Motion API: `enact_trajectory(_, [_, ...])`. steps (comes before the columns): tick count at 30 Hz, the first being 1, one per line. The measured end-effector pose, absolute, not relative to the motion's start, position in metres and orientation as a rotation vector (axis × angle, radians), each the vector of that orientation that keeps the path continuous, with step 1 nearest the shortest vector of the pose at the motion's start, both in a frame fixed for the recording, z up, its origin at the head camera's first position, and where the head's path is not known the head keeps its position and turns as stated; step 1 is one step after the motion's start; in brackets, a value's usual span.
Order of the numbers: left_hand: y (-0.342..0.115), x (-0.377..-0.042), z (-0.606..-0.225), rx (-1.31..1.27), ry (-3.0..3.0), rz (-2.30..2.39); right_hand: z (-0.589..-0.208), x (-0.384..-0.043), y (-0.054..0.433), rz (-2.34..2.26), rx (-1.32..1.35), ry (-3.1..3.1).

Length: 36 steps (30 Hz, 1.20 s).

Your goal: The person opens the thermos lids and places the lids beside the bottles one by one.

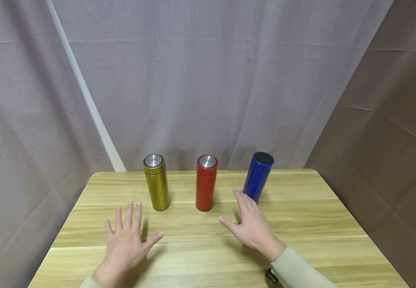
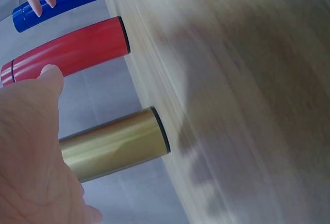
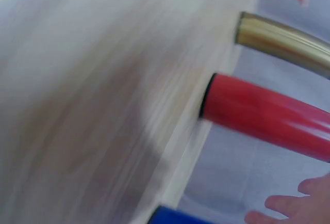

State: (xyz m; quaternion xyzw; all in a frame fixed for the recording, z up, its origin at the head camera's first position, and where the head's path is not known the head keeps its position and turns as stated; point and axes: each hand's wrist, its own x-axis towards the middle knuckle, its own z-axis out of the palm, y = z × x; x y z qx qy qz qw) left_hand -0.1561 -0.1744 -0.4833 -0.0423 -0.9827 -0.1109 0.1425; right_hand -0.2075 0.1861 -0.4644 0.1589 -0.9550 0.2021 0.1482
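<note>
Three metal vacuum flasks stand upright in a row: a gold flask on the left, a red flask in the middle and a blue flask on the right. The gold and red lids have silver tops; the blue one's top is dark. My left hand, fingers spread, is in front of the gold flask and holds nothing. My right hand has its fingers extended in front of the blue flask, hiding part of its lower body; whether they touch cannot be told. In the right wrist view, only the base of the blue flask shows.
The flasks stand toward the far side of a light wood-grain table with rounded back corners. Behind it hangs a grey curtain, and a brown cloth hangs on the right. A dark band shows at my right wrist.
</note>
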Motion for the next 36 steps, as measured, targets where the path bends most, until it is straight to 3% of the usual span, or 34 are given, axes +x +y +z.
enact_trajectory(7, [-0.174, -0.160, -0.484, -0.124, -2.872, -0.419, -0.446, -0.205, 0.161, 1.398, 0.339, -2.482])
enact_trajectory(12, [-0.172, -0.167, -0.487, -0.107, -2.865, -0.522, -0.432, -0.204, 0.137, 1.685, 0.356, -2.251])
enact_trajectory(18, [-0.168, -0.178, -0.488, -0.088, -2.861, -0.670, -0.414, -0.197, 0.108, 1.747, 0.465, -2.109])
enact_trajectory(22, [-0.165, -0.190, -0.487, -0.106, -2.846, -0.835, -0.425, -0.211, 0.094, 1.721, 0.529, -2.078])
enact_trajectory(36, [-0.164, -0.231, -0.483, -0.158, -2.579, -1.442, -0.400, -0.241, 0.027, 1.616, 0.606, -2.229])
